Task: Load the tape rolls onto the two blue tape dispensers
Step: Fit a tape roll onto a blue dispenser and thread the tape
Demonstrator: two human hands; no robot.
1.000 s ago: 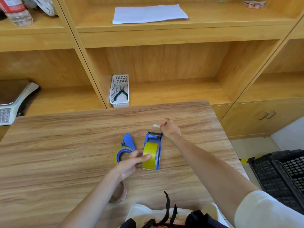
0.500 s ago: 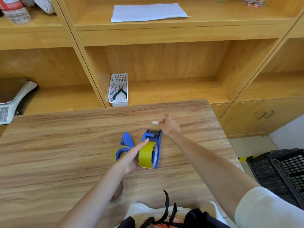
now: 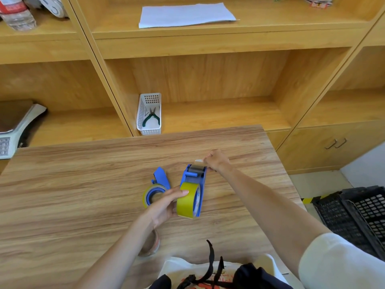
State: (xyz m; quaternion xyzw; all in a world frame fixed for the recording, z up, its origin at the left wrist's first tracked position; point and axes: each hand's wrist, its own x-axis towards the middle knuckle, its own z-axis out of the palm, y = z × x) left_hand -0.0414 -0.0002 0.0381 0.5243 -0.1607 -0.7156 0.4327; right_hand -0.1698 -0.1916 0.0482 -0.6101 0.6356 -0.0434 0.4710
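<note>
A blue tape dispenser stands on the wooden table with a yellow tape roll mounted on it. My left hand grips that roll from its left side. My right hand pinches the tape's free end just beyond the dispenser's far tip. Left of it lies a second blue dispenser, flat, with another yellowish roll around its hub. A clear tape roll lies near the table's front, partly hidden under my left forearm.
Wooden shelves stand behind the table, holding a white basket with pliers, a sheet of paper, a scale at left and a water bottle. A black crate sits on the floor at right.
My left hand's fingers shifted from a pointed finger against the roll's side to a wrap around the yellow roll. My right hand stays pinched at the dispenser's tip.
</note>
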